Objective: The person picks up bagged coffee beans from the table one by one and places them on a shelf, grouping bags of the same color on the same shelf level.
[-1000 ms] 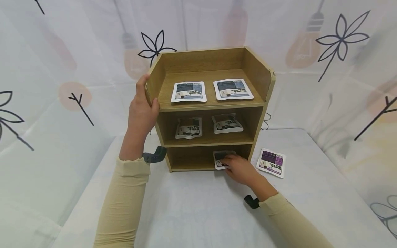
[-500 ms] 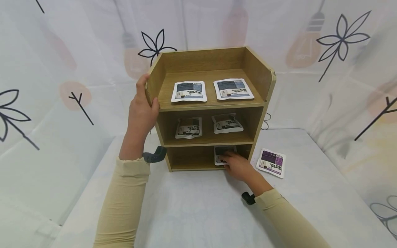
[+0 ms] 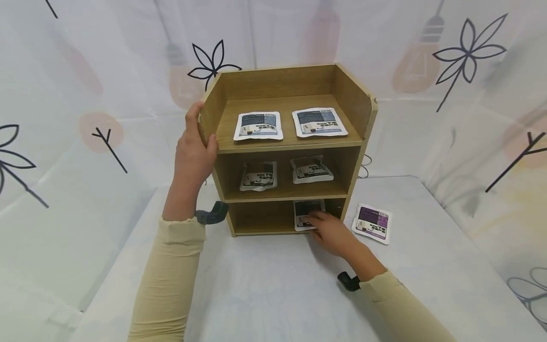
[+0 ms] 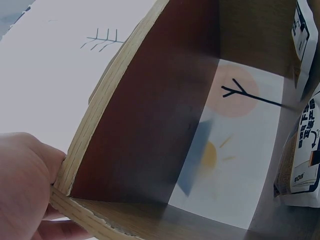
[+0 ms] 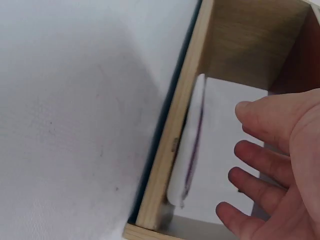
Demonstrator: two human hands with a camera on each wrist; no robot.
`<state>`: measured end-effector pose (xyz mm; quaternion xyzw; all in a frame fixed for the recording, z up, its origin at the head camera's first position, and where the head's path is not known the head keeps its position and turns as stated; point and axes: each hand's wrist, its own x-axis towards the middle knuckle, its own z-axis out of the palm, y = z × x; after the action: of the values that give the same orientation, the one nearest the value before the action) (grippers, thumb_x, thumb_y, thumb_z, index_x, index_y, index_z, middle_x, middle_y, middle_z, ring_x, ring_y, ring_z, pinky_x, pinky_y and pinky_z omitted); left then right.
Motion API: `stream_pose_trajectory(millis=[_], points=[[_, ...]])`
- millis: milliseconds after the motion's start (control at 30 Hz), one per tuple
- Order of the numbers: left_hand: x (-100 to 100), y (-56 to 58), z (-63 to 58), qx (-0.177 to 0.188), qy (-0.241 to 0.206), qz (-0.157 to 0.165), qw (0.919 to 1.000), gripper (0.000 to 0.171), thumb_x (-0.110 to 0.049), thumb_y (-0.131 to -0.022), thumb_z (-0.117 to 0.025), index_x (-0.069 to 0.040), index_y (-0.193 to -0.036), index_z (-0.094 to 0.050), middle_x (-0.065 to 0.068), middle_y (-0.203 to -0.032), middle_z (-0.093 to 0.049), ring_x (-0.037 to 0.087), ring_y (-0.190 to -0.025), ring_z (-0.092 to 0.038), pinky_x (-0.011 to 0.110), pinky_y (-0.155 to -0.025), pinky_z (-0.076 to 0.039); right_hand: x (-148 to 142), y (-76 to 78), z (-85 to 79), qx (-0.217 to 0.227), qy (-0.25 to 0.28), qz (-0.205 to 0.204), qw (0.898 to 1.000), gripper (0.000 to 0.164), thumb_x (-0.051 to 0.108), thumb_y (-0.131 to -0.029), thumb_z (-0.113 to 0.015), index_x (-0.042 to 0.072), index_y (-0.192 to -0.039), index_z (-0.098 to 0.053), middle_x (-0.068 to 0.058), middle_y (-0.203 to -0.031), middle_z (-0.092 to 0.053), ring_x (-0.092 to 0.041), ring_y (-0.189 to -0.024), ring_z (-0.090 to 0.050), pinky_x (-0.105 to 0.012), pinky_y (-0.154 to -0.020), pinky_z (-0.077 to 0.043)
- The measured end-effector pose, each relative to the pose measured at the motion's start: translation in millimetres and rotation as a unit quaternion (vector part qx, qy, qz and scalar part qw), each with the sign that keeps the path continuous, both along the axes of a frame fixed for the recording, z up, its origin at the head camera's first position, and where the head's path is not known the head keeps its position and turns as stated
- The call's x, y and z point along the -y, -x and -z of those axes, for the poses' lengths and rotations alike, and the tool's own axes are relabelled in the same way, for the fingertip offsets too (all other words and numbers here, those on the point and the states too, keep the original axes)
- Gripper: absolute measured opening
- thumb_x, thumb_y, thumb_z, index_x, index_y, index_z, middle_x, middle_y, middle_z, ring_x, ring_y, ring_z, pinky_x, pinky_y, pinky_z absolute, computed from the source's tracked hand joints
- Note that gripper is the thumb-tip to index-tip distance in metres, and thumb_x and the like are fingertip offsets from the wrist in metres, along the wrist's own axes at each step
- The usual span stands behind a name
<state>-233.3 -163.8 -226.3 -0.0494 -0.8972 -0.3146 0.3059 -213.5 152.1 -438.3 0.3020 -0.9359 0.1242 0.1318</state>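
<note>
My left hand (image 3: 193, 159) grips the left side panel of a three-tier wooden shelf (image 3: 279, 194) near its top, thumb in front. In the left wrist view the hand (image 4: 30, 185) meets the panel's edge, partly out of frame. A flat white-edged pouch (image 3: 304, 209) lies on the right of the bottom tier. My right hand (image 3: 335, 235) is at the front of that tier, partly covering the pouch in the head view. The right wrist view shows its fingers spread and loosely bent, apart from the white pouch (image 5: 189, 145), with nothing held.
Two blue-and-white pouches, left (image 3: 258, 126) and right (image 3: 319, 122), lie on the top tier. Two more, left (image 3: 258, 175) and right (image 3: 312, 170), sit on the middle tier. A purple pouch (image 3: 372, 223) lies on the table (image 3: 265, 285), right of the shelf.
The bottom-tier pouch has been pushed inward from the front edge and straightened, then shifted slightly forward. My right hand has drawn back a little. The left hand keeps its hold.
</note>
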Motion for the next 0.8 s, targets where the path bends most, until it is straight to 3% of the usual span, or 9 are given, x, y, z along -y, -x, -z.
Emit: stream_pose_trajectory(millis=[367, 800], points=[[-1, 0.0, 0.0, 0.008, -0.002, -0.002, 1.0, 0.065, -0.018, -0.097, -0.05, -0.037, -0.148, -0.014, 0.025, -0.131, -0.053, 0.041, -0.111, -0.06, 0.056, -0.09, -0.052, -13, -19.4, -9.6, -0.002, 0.044, -0.012, 0.999, 0.043, 0.018, -0.087, -0.07, 0.011, -0.129, -0.062, -0.013, -0.127, -0.061, -0.033, -0.118, -0.058, -0.049, -0.098, -0.048], [0, -0.1, 0.5, 0.002, -0.001, 0.004, 1.0, 0.064, -0.019, -0.097, -0.05, -0.037, -0.148, -0.015, 0.025, -0.132, -0.052, 0.041, -0.112, -0.059, 0.056, -0.091, -0.052, -40, -31.6, -14.6, 0.04, 0.063, -0.012, 0.997, 0.041, 0.023, -0.09, -0.068, 0.022, -0.13, -0.061, -0.005, -0.129, -0.06, -0.027, -0.118, -0.059, -0.048, -0.096, -0.05]])
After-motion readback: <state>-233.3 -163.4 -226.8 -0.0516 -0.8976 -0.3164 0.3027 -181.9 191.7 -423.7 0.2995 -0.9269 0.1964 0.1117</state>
